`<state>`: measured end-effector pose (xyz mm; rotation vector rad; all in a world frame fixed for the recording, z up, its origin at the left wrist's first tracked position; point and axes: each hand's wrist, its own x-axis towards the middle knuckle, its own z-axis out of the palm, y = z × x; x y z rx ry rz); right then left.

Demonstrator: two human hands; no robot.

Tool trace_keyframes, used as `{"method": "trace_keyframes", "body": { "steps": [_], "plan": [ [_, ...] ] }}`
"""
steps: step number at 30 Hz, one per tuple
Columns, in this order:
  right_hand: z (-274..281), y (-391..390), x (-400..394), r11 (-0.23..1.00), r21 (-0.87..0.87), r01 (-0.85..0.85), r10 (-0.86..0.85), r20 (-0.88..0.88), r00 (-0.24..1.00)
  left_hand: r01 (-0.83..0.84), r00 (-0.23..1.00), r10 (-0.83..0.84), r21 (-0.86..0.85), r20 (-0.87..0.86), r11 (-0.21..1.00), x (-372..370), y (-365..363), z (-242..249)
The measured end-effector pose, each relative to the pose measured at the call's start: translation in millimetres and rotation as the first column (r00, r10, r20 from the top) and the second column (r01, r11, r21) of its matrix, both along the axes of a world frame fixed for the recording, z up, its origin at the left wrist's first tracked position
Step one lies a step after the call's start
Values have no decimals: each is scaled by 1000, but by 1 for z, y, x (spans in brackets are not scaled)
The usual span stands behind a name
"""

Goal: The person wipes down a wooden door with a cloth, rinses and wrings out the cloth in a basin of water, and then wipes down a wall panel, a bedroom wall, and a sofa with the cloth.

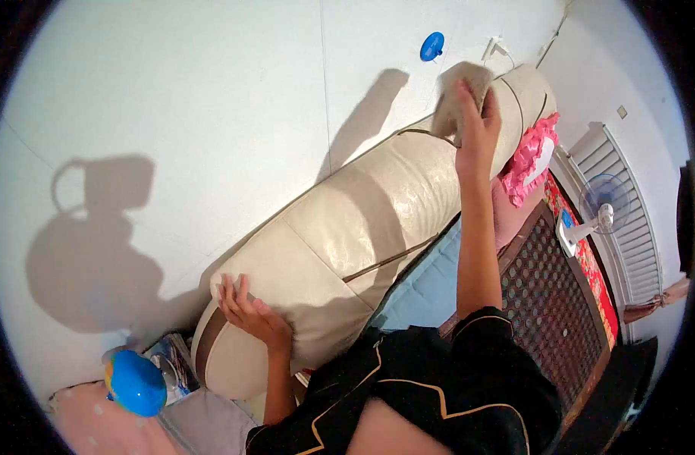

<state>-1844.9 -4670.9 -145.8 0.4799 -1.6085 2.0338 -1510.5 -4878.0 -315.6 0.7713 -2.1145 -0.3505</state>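
Note:
A long cream padded headboard [362,205] with a glossy patterned cover runs along the white wall. My left hand [255,317] lies on its near left end, fingers spread over the top edge. Farther along, my right hand [480,129] is closed on a beige-brown cloth [452,95] at the headboard's top edge, beside the wall. The cloth stands up partly behind my thumb and fingers. Close by the right hand, a blue round hook [432,47] is fixed to the wall.
A pink ruffled pillow [531,161] leans at the headboard's far end. The bed bears a blue pad [423,280] and a brown studded mat [556,303]. Beyond are a white fan [590,224] and a radiator [624,197]. At lower left sits a blue globe [139,383].

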Motion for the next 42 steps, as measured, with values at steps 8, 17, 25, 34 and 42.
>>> {"method": "trace_keyframes", "body": {
  "steps": [8, 17, 25, 34, 42],
  "plan": [
    [-25, -130, -37, 996, 80, -34, 45, -137, 990, 3, 1000, -3, 10, -20, 1000, -1, 3, 1],
    [-30, -183, 75, 646, 746, -160, 607, -376, 700, 8, 1000, -8, 9, -10, 1000, 3, -2, -2],
    [-9, -143, -53, 967, 146, 206, -167, -242, 956, 14, 999, -17, -86, -34, 996, 3, -6, -21],
    [23, -161, 40, 343, 933, 108, 796, -350, 493, 231, 923, -170, 143, -346, 962, 21, -12, -20],
    [115, -103, -108, 846, 199, 494, -262, -653, 711, 156, 965, -125, 123, -229, 980, 16, -7, -11]
  ]
}}
